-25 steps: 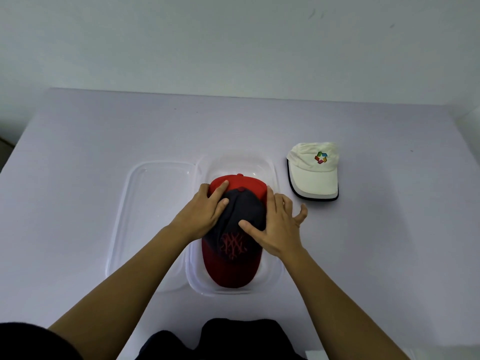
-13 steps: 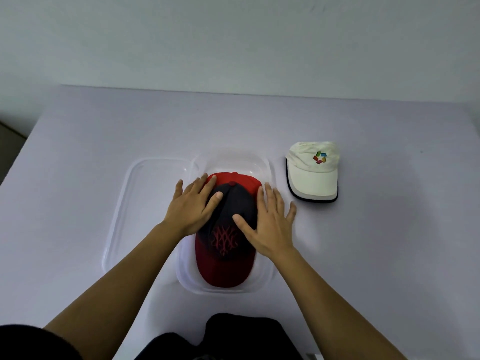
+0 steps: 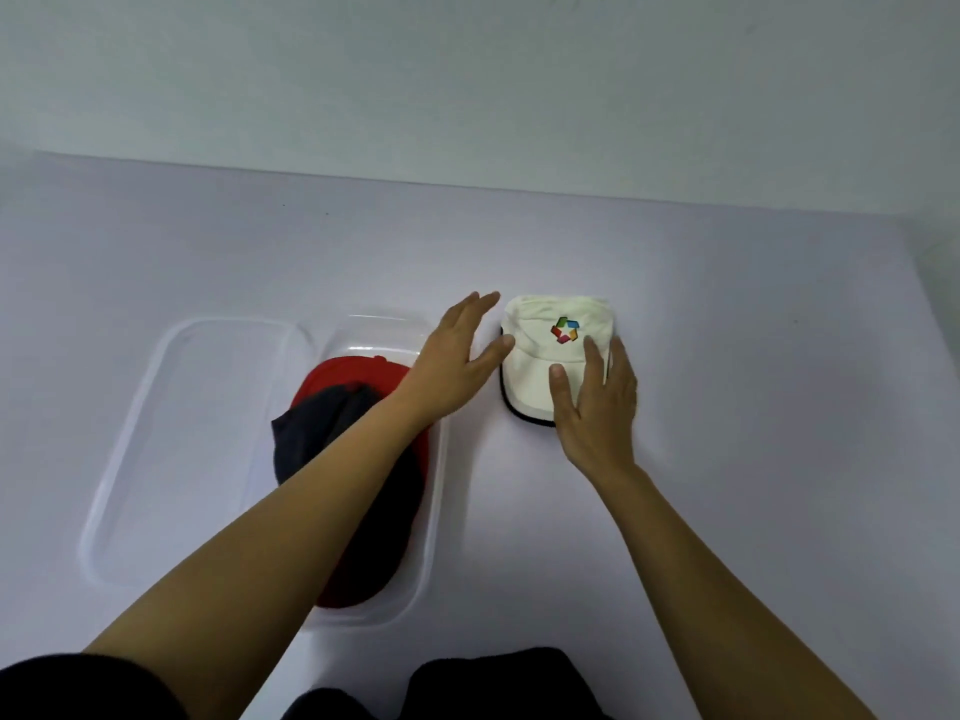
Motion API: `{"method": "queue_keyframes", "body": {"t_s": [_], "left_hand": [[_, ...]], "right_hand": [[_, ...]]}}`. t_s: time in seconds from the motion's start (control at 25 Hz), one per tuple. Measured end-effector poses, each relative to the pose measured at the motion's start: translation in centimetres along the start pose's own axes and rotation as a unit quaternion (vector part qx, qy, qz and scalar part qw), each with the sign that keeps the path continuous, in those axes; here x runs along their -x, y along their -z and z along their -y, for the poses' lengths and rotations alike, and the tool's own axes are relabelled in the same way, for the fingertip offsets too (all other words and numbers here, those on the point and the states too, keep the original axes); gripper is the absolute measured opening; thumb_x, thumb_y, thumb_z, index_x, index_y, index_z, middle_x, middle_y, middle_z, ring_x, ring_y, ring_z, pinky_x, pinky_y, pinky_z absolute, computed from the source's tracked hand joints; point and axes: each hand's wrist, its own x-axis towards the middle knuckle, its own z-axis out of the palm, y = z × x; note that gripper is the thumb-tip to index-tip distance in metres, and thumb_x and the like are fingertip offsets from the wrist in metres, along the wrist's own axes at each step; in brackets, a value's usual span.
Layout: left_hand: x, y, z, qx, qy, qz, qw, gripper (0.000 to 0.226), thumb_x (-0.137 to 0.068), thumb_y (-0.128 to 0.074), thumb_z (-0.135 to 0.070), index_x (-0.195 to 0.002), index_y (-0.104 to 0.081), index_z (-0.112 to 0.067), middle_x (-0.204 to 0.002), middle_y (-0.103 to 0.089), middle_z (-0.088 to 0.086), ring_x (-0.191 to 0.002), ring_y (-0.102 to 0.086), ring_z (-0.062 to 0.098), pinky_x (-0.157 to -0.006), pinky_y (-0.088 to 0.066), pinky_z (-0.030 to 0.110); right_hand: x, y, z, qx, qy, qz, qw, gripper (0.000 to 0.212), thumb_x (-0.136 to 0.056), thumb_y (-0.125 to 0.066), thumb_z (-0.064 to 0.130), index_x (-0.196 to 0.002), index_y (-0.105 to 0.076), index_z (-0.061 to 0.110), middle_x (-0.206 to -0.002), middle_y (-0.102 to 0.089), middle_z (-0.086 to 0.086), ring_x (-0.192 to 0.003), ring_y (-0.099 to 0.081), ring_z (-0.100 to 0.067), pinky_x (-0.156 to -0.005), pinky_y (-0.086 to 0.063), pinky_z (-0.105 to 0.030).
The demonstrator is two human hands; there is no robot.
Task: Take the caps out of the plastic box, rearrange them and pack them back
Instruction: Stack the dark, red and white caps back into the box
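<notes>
As red-black cap [image 3: 332, 413] is lying in clear plastic box [image 3: 435, 511], spread left hand [image 3: 452, 366], right hand [image 3: 597, 407] are flanking white cap [image 3: 535, 324]; grasp next.

Lying flattened under the fingers [image 3: 592, 356] of the right hand [image 3: 597, 407]: a cream cap [image 3: 530, 366], showing a multicoloured logo just ahead of those fingertips and dark trim along the brim edge, with the thumb of the left hand [image 3: 452, 366] just at its left edge. Sitting back from the left fingers, beneath the wrist and forearm: a clear plastic box [image 3: 434, 511], holding a red cap [image 3: 358, 374] and a dark cap [image 3: 311, 433] bunching up on top.
</notes>
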Motion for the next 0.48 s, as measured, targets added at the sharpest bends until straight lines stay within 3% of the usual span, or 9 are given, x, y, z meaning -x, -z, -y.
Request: {"method": "queue_keyframes", "body": {"t_s": [0.16, 0.28, 0.4, 0.48], "left_hand": [[-5.2, -2.8, -1.6, 0.046, 0.061, 0.026, 0.997, 0.063, -0.089, -0.062, -0.034, -0.144, -0.034, -0.021, -0.151, -0.033, 0.004, -0.137, -0.034, 0.023, -0.110, -0.035, 0.037], [-8.1, -3.5, -1.2, 0.038, 0.094, 0.065, 0.993, 0.069, -0.081, -0.072, -0.035, -0.139, -0.039, -0.021, -0.145, -0.038, 0.007, -0.133, -0.035, 0.023, -0.107, -0.036, 0.037], [-9.2, -4.6, -0.4, 0.138, 0.141, 0.105, 0.975, 0.033, -0.081, -0.072, -0.035, -0.104, -0.053, -0.020, -0.118, -0.060, 0.013, -0.100, -0.055, 0.022, -0.079, -0.049, 0.037], [-9.0, -4.6, 0.0, 0.190, 0.144, 0.114, 0.964, 0.025, -0.086, -0.067, -0.035, -0.089, -0.049, -0.018, -0.106, -0.064, 0.013, -0.093, -0.058, 0.022, -0.077, -0.053, 0.043]], "right_hand": [[-3.5, 2.2, -4.0, -0.067, -0.007, 0.051, 0.996, 0.064, -0.093, -0.049, 0.038, -0.146, -0.023, 0.012, -0.154, -0.022, -0.012, -0.142, -0.019, -0.028, -0.115, -0.018, -0.040], [-5.6, 2.7, -5.9, -0.201, -0.100, 0.172, 0.959, 0.086, -0.086, -0.061, 0.041, -0.149, -0.007, 0.021, -0.156, -0.015, -0.005, -0.141, -0.025, -0.024, -0.114, -0.028, -0.044], [-6.1, 2.4, -7.1, -0.264, -0.164, 0.237, 0.920, 0.103, -0.079, -0.070, 0.038, -0.149, 0.003, 0.021, -0.156, -0.016, -0.003, -0.137, -0.034, -0.023, -0.108, -0.037, -0.039], [-5.8, 1.8, -7.6, -0.302, -0.176, 0.221, 0.911, 0.104, -0.077, -0.073, 0.037, -0.149, -0.001, 0.018, -0.152, -0.025, 0.001, -0.132, -0.039, -0.018, -0.101, -0.039, -0.031]]}}
